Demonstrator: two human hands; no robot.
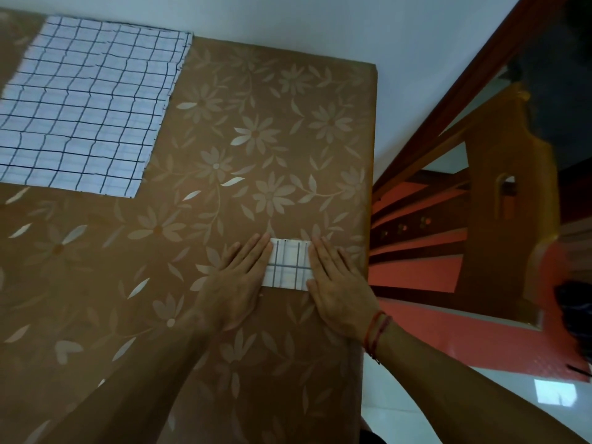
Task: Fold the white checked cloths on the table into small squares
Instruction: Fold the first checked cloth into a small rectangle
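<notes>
Now, the folded cloth (290, 262): a small white checked rectangle, flat near the right edge of the worktop (256, 139), its long side running left to right (how many layers it has, I cannot tell).
Left hand (237, 283): palm down and spread flat, fingers straight and close together. The inner edge of it lies over the left end of the folded cloth and presses on it.
Right hand (339, 290): flat in the same way, fingers straight and together, covering and pressing the right end.
Between my hands: the middle strip of the folded cloth shows, white with dark lines crossing it.
Other cloth (83, 107): spread open at the far left of the worktop, well apart from both hands. It has a few ripples, and its left side runs out of view.
Worktop cover: brown, printed with pale flowers and leaves; the far edge meets a pale wall (288, 20).
Right wrist: red threads (376, 331) tied around it.
Beside the worktop: a brown chair (506, 203) stands to my right on a red floor (448, 331).
</notes>
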